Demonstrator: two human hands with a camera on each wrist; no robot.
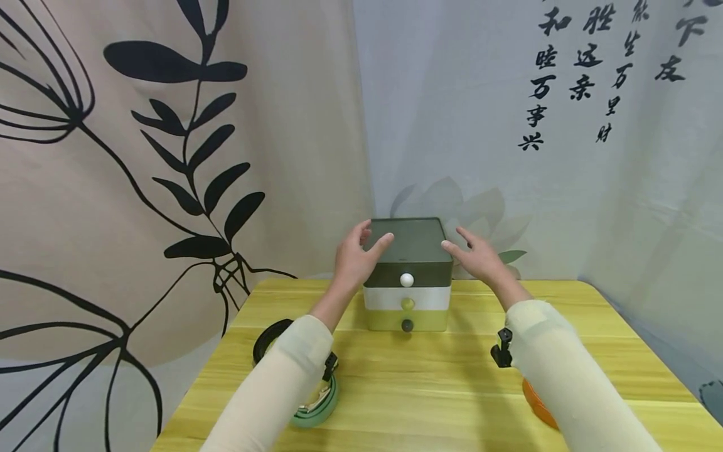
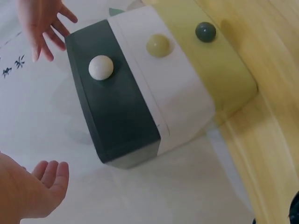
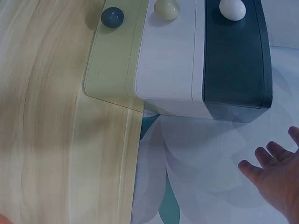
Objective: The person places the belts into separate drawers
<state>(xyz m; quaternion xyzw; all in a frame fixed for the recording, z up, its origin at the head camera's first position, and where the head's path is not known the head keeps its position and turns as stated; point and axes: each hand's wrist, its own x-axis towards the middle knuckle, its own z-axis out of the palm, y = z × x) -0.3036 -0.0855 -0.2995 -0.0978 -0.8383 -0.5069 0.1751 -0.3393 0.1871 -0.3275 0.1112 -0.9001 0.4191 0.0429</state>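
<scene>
A small three-drawer box (image 1: pixel 408 300) stands near the back of the table, its layers dark green, white and yellow-green from top to bottom. Each drawer has a round knob, the top one a white knob (image 2: pixel 101 67). At the box's upper left, my left hand (image 1: pixel 354 256) is held with fingers spread and holds nothing. Opposite it, my right hand (image 1: pixel 479 256) hovers by the upper right edge, its fingers apart and holding nothing. In the right wrist view, a gap shows between the right hand (image 3: pixel 275 179) and the box's side.
Rolled belts, a black belt (image 1: pixel 271 336) and a green belt (image 1: pixel 319 411), lie on the table's left, partly hidden by my left sleeve. An orange round object (image 1: pixel 539 405) shows beside my right sleeve. Printed cloth (image 1: pixel 452 125) hangs behind the wooden table (image 1: pixel 418 389).
</scene>
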